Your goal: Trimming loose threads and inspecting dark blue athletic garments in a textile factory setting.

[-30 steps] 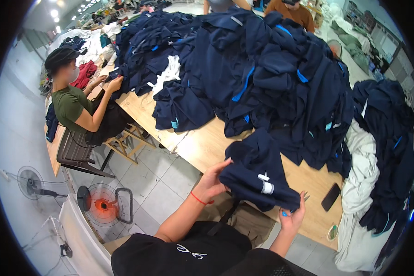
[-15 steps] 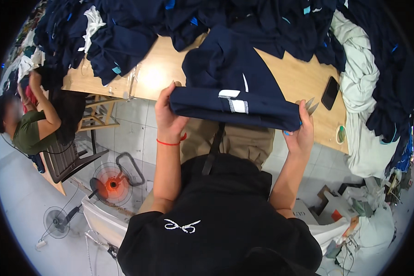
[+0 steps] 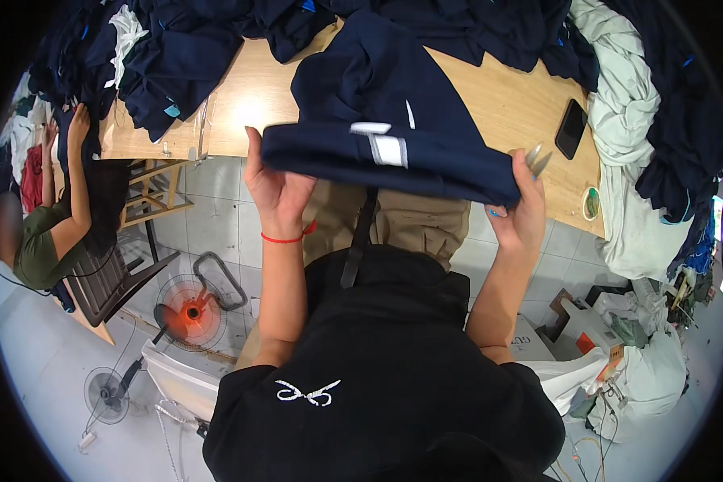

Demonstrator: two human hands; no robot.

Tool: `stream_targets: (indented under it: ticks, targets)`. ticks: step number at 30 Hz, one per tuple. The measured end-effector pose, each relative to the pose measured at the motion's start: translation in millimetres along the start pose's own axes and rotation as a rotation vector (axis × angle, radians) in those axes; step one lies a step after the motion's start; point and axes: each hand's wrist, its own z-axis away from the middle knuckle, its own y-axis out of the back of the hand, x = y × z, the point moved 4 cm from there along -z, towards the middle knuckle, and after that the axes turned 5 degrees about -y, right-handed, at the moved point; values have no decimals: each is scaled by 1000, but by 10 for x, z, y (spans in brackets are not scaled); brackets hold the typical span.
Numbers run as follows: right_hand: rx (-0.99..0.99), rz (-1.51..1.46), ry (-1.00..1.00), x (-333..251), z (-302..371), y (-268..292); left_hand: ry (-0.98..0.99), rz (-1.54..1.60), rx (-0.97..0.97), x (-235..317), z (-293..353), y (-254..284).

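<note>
A navy blue garment [image 3: 321, 153] stretches between my two hands above the near edge of the table, its hem end taut like a tube. A white label patch [image 3: 390, 150] with stitched edges shows on it, and the rest of the cloth runs back onto the table. My left hand [image 3: 279, 193] grips the left end, thumb up along the edge and fingers partly hidden by the cloth. The right end is held by my right hand [image 3: 522, 209]. That same hand also keeps a pair of thread snips [image 3: 539, 159], blades pointing up past the thumb.
Heaps of navy garments [image 3: 189, 64] line the table's far side. A black phone [image 3: 571, 128] lies on the wooden table [image 3: 506, 104], right of it pale cloth [image 3: 618, 112]. A co-worker [image 3: 52, 233] sits at the left. Fans [image 3: 191, 312] stand on the floor.
The stretched garment has shifted left and slightly up in the picture with both hands, and its left end rises a little more. The co-worker's arms have moved.
</note>
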Motion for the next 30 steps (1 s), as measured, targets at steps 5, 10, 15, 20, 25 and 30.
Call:
stream_targets:
  ticks: [5, 10, 15, 20, 25, 30]
  targets:
    - [-225, -520, -332, 145, -227, 113, 39, 422, 7, -136, -25, -192]
    - [-231, -762, -492, 169, -259, 218, -49, 440, 94, -131, 13, -192]
    - [-159, -734, -444, 91, -231, 169, -36, 369, 114, -187, 48, -271]
    - [-196, -436, -232, 44, -88, 43, 74, -520, 493, -18, 287, 184]
    - [-327, 64, 65, 0, 15, -255, -19, -1691, 149, -261, 89, -236]
    - [-390, 226, 130, -178, 106, -529, -224, -1884, -406, -907, -132, -871]
